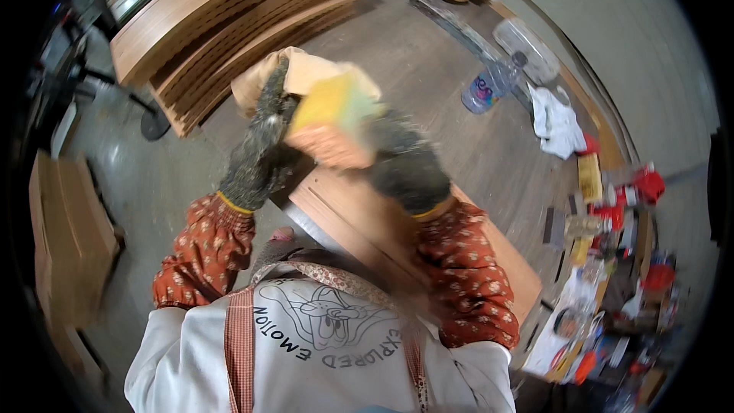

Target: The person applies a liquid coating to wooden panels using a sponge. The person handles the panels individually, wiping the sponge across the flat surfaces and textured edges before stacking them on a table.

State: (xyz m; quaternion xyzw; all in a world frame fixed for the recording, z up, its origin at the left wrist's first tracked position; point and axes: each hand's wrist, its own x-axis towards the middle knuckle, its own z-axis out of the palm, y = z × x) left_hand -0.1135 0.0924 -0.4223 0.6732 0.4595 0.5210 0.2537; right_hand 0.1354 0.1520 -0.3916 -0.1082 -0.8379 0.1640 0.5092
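Both of my hands wear dark grey knitted gloves with yellow cuffs, below red flowered sleeves. My left hand (264, 141) is closed on a beige cloth (256, 86), which bunches out on both sides of a finger. My right hand (405, 160) is closed at the right side of a block (329, 118), smeared by motion, with yellow, greenish and orange-pink faces. The block sits between my hands, in front of the cloth. Beneath them a light wooden board (359, 218) lies at a slant on the brown table (405, 53), close to my body.
Stacked wooden boards (252, 15) with notched edges rise at the far left. A clear plastic bottle (489, 88) and a white cloth (556, 122) lie at the right. Red, white and yellow odds and ends crowd the right table edge. Brown cardboard (73, 237) leans at the left.
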